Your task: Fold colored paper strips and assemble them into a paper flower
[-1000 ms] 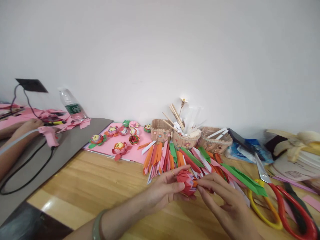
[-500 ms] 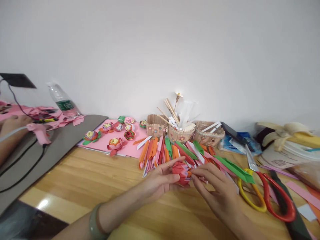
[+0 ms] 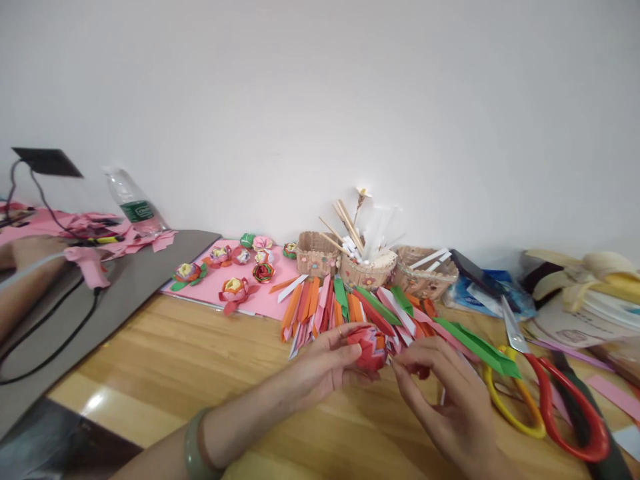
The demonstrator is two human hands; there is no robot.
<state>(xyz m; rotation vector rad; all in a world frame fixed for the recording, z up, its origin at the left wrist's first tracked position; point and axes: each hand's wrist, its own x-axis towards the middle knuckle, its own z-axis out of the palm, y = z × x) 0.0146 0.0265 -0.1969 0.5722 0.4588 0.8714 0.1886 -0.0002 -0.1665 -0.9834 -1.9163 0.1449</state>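
Note:
My left hand (image 3: 327,363) is closed around a folded paper flower (image 3: 369,348), red outside with lilac and orange petals showing inside. The flower is held just above the wooden table. Close to its right side is my right hand (image 3: 443,387), fingers curled and thumb and fingertips brought together. What they pinch, if anything, is too small to make out. Behind both hands lies a spread of folded paper strips (image 3: 320,307) in orange, pink, red, white and green.
Finished paper flowers (image 3: 235,291) sit on pink sheets. Three small baskets (image 3: 369,273) stand by the wall, with sticks in the middle one. Scissors (image 3: 550,393) lie at right near banana peels (image 3: 565,273). At left are a bottle (image 3: 135,207), a pink glue gun (image 3: 89,267) and another person's arm (image 3: 30,273).
My right fingertips have drawn back slightly from the flower, which they were touching on its right side. My left hand still holds the flower. The view has shifted a little.

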